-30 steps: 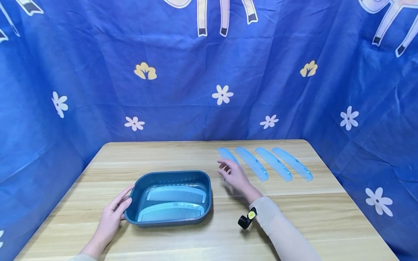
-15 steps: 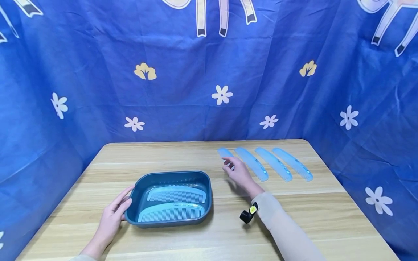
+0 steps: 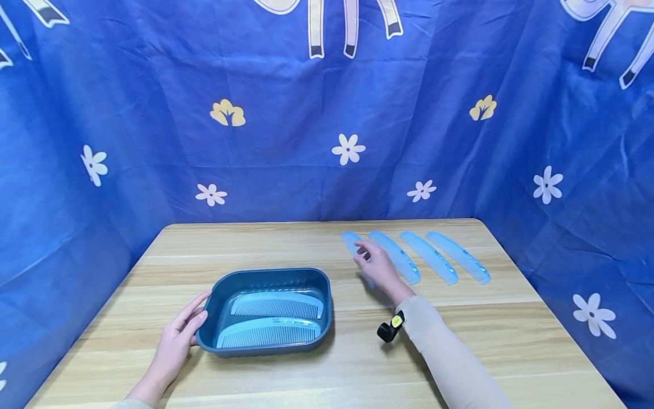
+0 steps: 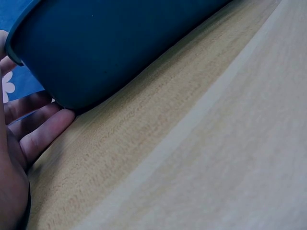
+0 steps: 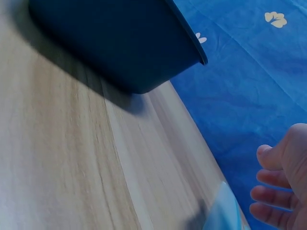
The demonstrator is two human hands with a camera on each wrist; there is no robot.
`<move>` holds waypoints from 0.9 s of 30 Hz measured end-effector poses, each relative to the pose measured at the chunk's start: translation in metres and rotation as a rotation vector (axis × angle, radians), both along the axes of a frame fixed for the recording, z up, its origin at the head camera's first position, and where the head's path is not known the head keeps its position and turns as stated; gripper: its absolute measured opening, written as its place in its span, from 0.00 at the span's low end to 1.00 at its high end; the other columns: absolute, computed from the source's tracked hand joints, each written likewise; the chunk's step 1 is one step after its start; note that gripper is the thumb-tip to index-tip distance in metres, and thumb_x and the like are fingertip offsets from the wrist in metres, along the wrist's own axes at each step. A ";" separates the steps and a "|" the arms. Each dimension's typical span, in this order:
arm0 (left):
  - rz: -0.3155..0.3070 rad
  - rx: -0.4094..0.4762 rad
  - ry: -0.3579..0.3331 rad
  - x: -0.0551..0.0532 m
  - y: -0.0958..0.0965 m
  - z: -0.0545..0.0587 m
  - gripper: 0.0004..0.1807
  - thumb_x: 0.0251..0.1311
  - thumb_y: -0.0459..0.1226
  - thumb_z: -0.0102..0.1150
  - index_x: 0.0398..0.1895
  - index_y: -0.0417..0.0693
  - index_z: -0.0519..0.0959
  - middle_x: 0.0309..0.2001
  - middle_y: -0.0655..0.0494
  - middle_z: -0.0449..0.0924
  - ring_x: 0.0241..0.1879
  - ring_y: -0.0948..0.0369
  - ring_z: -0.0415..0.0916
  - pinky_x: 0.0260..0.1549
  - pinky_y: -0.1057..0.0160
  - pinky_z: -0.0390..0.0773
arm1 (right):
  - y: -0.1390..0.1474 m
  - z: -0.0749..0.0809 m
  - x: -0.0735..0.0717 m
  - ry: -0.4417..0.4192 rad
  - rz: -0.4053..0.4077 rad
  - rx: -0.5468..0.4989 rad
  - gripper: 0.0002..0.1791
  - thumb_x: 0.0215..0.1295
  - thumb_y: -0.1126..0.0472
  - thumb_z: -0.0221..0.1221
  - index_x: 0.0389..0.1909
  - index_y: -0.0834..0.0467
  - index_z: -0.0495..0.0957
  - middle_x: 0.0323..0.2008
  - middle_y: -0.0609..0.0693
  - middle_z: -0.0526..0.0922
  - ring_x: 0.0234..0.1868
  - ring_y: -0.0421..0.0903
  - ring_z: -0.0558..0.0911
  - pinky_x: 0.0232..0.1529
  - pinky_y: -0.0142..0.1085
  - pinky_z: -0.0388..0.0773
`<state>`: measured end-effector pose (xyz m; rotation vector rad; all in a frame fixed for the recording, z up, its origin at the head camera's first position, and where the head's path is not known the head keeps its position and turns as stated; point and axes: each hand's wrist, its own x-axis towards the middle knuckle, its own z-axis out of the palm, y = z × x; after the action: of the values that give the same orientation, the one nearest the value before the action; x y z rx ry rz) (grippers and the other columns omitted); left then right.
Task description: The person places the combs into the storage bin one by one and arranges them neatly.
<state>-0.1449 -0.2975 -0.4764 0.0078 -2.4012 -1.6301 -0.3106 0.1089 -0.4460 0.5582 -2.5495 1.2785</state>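
"Light-blue hair combs (image 3: 428, 258) are what I'm asking about; what are you getting at your station?"

"I'm working from the biggest thing down. A blue fabric backdrop (image 3: 286, 136), printed with white flowers and animal legs, is hanging behind everything. Before it, a wood-grain table (image 3: 511, 329) is spreading out, and a dark teal basin (image 3: 265, 279) is sitting on it, left of centre."

"And the hands, what are they gripping?"

"On my head view the left hand (image 3: 176, 335) is gripping the basin's left end, thumb lying at the rim; my left wrist view is showing fingertips touching the outer wall near the base. The right hand (image 3: 377, 266), a pale sleeve (image 3: 439, 352) covering its forearm, is holding nothing: I'm seeing a gap between the thumb and the loosely bent fingers, and they're hovering over the leftmost comb (image 3: 350, 240)."

"Is it touching that comb?"

"My right wrist view is showing a comb end (image 5: 224, 211) lying apart from the hand."

"Where are the combs lying, then?"

"Two are lying inside the basin, a back comb (image 3: 278, 301) and a front comb (image 3: 268, 324), teeth facing the person. Four are slanting side by side on the table, right of the basin."

"Anything smaller?"

"A black device (image 3: 385, 332) with a yellow-green patch (image 3: 396, 321) is jutting from the right wrist."
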 end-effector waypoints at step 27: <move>-0.003 0.007 -0.010 -0.001 0.000 0.001 0.24 0.70 0.43 0.44 0.69 0.53 0.62 0.52 0.50 0.68 0.42 0.70 0.74 0.29 0.61 0.81 | 0.012 -0.014 -0.018 -0.116 -0.166 0.188 0.25 0.61 0.60 0.60 0.59 0.58 0.71 0.51 0.57 0.74 0.53 0.55 0.71 0.52 0.49 0.70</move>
<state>-0.1456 -0.2978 -0.4753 0.0137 -2.4040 -1.6428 -0.3283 0.1204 -0.4599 0.3065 -2.7641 1.0521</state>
